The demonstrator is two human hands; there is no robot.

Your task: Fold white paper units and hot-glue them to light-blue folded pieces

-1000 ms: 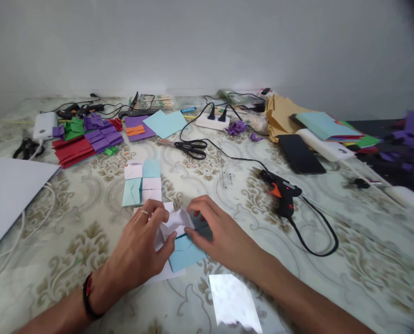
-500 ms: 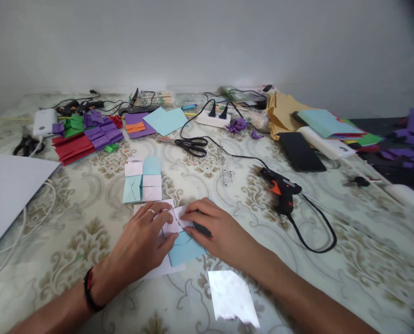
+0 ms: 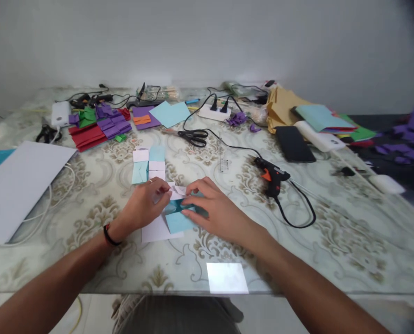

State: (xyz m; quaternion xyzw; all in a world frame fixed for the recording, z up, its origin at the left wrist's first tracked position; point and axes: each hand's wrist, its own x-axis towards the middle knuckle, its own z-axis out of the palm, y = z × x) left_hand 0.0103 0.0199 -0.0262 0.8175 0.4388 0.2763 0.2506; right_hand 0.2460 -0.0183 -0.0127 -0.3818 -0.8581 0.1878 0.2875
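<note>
Currently, from left to right: a white board (image 3: 19,185) lies at the left edge of the tabletop (image 3: 332,232), with stacked colored paper strips (image 3: 98,130) behind it. Four joined paper squares (image 3: 149,166) rest just beyond the hands. The left hand (image 3: 144,208) pinches the white folded paper (image 3: 177,191) between thumb and fingertips. The right hand (image 3: 213,211) lies flat, fingers together, pressing the blue paper (image 3: 177,221) onto a white sheet (image 3: 154,231). Compared with half a second ago, the white flap is lower and flatter, and both hands sit closer together; judged from this, the fold is being creased down. A glue gun (image 3: 271,178) lies to the right, untouched.
</note>
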